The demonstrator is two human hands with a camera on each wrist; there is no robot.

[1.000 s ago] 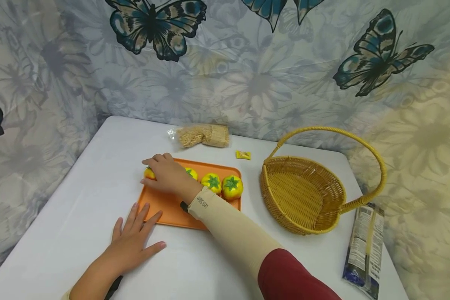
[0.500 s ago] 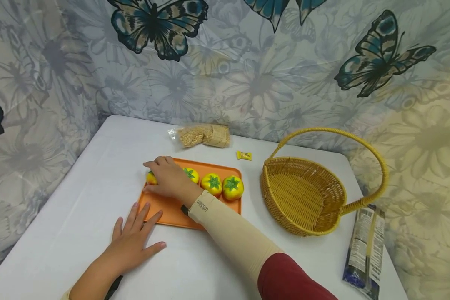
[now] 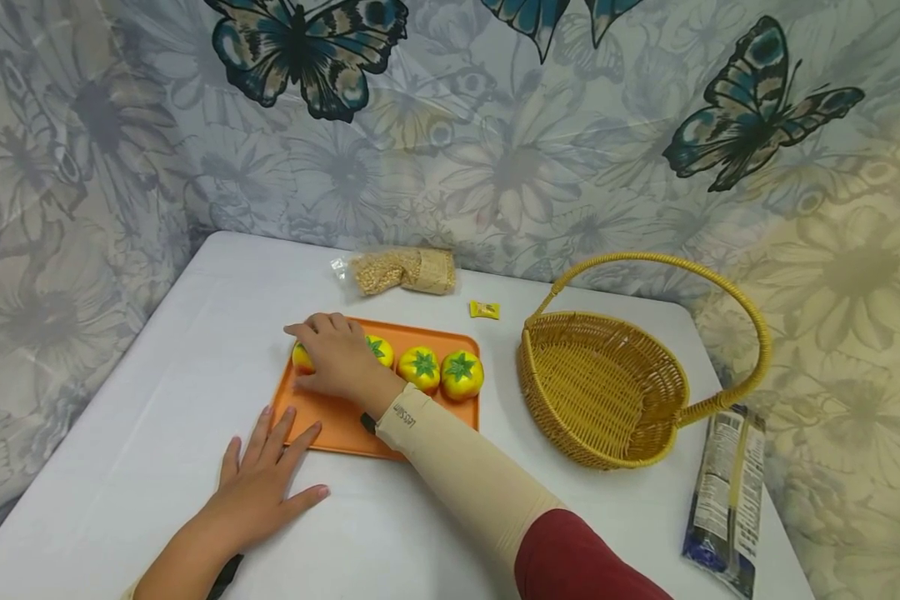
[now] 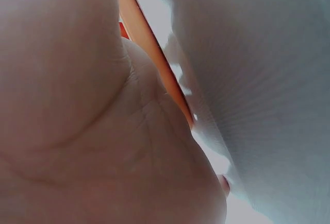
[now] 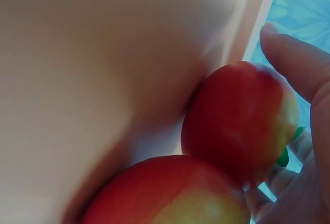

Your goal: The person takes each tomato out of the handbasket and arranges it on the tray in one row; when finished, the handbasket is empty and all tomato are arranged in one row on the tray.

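An orange tray (image 3: 333, 423) holds a row of several glossy tomato-like fruits (image 3: 462, 377), yellow on top with green star-shaped leaves. My right hand (image 3: 339, 360) reaches over the row and grips the leftmost fruit (image 3: 302, 359), mostly covering it. In the right wrist view that fruit (image 5: 232, 123) is red below, with the thumb (image 5: 291, 59) on one side and fingers behind. Another fruit (image 5: 175, 195) lies close beside it. My left hand (image 3: 258, 504) is spread out at the tray's near left corner, fingertips overlapping the rim. Its palm (image 4: 93, 121) fills much of the left wrist view.
Right of the tray stands a wicker basket (image 3: 528, 392) with a tall arched handle. Behind the tray lie a clear bag of beige pieces (image 3: 401, 272) and a small yellow wrapped candy (image 3: 484, 310). A dark plastic package (image 3: 726, 500) rests at the table's right edge.
My right hand and the leftmost fruit have shifted slightly inward over the tray, toward the right and nearer. The left hand stays in place, and the head view has moved a little.
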